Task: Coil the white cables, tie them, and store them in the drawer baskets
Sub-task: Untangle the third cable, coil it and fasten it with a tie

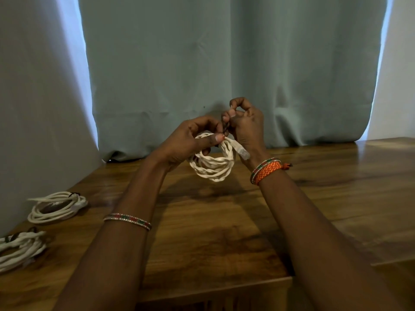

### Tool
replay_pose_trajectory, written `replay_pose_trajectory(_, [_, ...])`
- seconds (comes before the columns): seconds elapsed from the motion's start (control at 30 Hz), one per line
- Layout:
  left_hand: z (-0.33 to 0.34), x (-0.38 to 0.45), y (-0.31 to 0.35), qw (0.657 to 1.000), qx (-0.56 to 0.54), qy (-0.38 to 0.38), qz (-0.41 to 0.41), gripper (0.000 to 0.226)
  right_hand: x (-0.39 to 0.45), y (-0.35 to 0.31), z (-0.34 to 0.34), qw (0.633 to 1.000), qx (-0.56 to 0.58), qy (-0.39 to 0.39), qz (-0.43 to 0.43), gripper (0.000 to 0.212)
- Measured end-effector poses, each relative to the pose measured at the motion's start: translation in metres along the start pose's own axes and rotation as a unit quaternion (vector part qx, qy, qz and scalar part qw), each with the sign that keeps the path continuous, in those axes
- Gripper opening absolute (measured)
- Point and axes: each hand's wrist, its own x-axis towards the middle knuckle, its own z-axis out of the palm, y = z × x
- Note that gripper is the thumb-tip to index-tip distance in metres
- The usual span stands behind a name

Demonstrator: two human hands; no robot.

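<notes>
A coiled white cable [213, 168] hangs in the air above the wooden table [224, 221], held between both hands. My left hand [190, 140] grips the top of the coil, thumb pressed on its strands. My right hand [243, 124] pinches a thin dark tie [225, 129] at the top of the coil, fingers curled. A clear plug end [243, 153] of the cable sticks out below my right palm. No drawer or basket is in view.
Two other coiled white cables with dark ties lie on the table at the left: one [57, 207] further back, one [20, 250] at the left edge. A grey-green curtain [224, 63] hangs behind the table. The table's front edge [213, 286] is near me.
</notes>
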Motion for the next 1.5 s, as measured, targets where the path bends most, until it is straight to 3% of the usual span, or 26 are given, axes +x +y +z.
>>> replay_pose_trajectory(0.23, [-0.001,-0.001,-0.003,0.999,-0.039,0.027,-0.018,0.008,-0.002,0.0,0.004,0.998,-0.044,0.03,-0.024,0.03])
replay_pose_trajectory(0.4, [0.017,0.007,-0.005,0.971,-0.2,0.109,-0.067,0.025,0.0,-0.002,0.002,0.999,-0.028,0.02,-0.042,0.029])
replay_pose_trajectory(0.6, [0.023,0.008,-0.009,0.961,-0.2,0.144,-0.128,0.039,-0.001,0.005,0.002,0.996,-0.078,0.025,-0.047,0.029])
replay_pose_trajectory(0.77, [0.017,0.006,-0.006,0.965,-0.159,0.127,-0.164,0.022,-0.005,0.007,0.003,0.992,-0.106,0.053,-0.036,0.03])
replay_pose_trajectory(0.83, [0.014,0.005,-0.007,0.963,-0.149,0.152,-0.164,0.014,-0.006,0.009,0.004,0.987,-0.14,0.066,-0.04,0.03])
replay_pose_trajectory(0.93, [0.011,0.004,-0.01,0.965,-0.088,0.178,-0.17,0.019,-0.003,0.008,0.002,0.986,-0.151,0.063,-0.009,0.027])
replay_pose_trajectory(1.0, [0.01,0.004,-0.012,0.972,-0.018,0.183,-0.143,0.029,0.0,0.005,-0.001,0.992,-0.113,0.045,0.025,0.026])
replay_pose_trajectory(1.1, [0.011,0.003,-0.013,0.969,0.121,0.211,-0.035,0.035,0.0,0.001,-0.003,0.994,-0.082,0.035,0.059,0.026])
replay_pose_trajectory(1.27, [0.016,-0.002,-0.009,0.931,0.273,0.228,0.086,0.036,0.0,-0.003,-0.003,0.995,-0.003,0.03,0.096,0.025])
replay_pose_trajectory(1.5, [0.019,-0.006,-0.012,0.869,0.393,0.227,0.196,0.033,0.0,-0.011,-0.003,0.988,0.107,-0.006,0.114,0.021])
